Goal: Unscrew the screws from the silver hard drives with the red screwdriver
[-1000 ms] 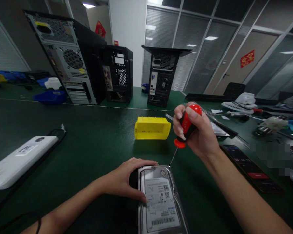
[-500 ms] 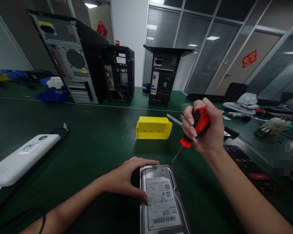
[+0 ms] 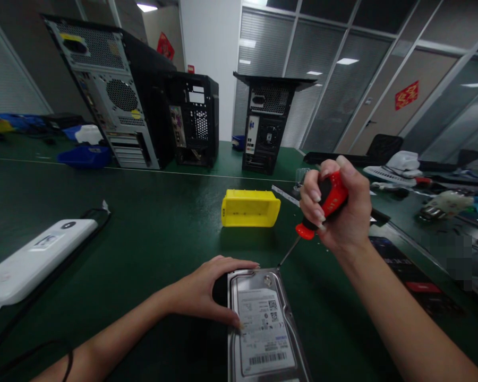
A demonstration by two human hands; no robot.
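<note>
A silver hard drive lies label side up at the bottom centre of the head view. My left hand grips its left side, thumb on the label and fingers along the far edge. In my right hand is a red and black screwdriver, fingers wrapped round its handle. The shaft slants down to the left, and its tip meets the drive's far right corner. Whether a screw sits under the tip is too small to tell. Beyond the drive stands a yellow bin with a few tiny specks inside.
Computer cases stand along the back of the green table. A white power strip with a black cable lies at left, near a blue tray. To the right are a phone and scattered parts.
My right hand and the screwdriver handle have shifted slightly up and to the right, so the shaft leans more. The tip stays at the drive's corner. My left hand has not moved.
</note>
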